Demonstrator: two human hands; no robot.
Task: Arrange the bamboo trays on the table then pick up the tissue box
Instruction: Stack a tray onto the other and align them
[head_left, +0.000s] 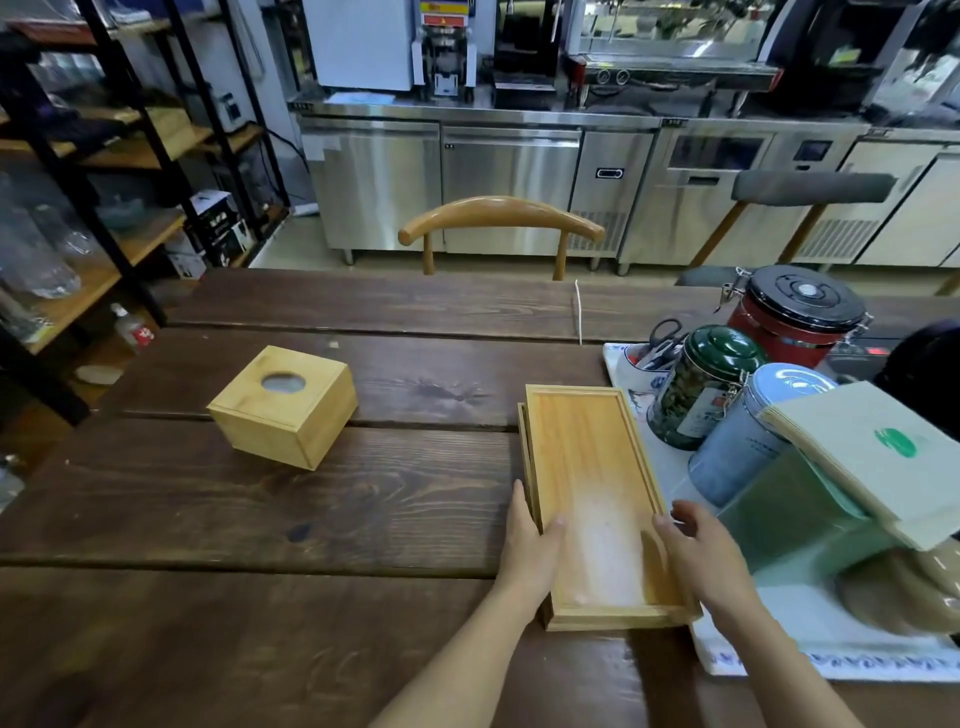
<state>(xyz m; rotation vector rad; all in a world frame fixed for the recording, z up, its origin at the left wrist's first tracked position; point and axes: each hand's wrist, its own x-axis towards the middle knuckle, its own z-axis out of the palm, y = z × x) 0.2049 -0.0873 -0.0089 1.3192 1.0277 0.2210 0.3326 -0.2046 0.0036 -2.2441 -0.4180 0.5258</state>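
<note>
Two shallow rectangular bamboo trays (597, 493) lie stacked, the upper one slightly askew so that the lower shows along the left side. The stack sits toward the near right of the dark plank wooden surface (260, 519), its right long side just beside the white patterned cloth (779, 613).

The left hand (530, 551) is clamped on the left long rim near the close end, thumb laid over the rim onto the tray floor. The right hand (701, 551) is at the right long rim opposite, fingers spread; whether it has closed on the wood cannot be told (motion blur there).

The square bamboo tissue box with a round top opening (283, 408) stands well apart, toward the left of the surface, untouched.

Judgement: the trays appear stiff, light and smooth-faced; they should tolerate a rim grip on both long sides, though the upper may slide on the lower if tilted. The tissue box looks rigid and light, best taken across two opposite side walls.

Beyond the trays on the cloth stand a dark green lidded tin (701, 384), a pale blue lidded canister (748, 436) and a stack of tan paper sleeves (878, 457); these crowd the right side.
</note>
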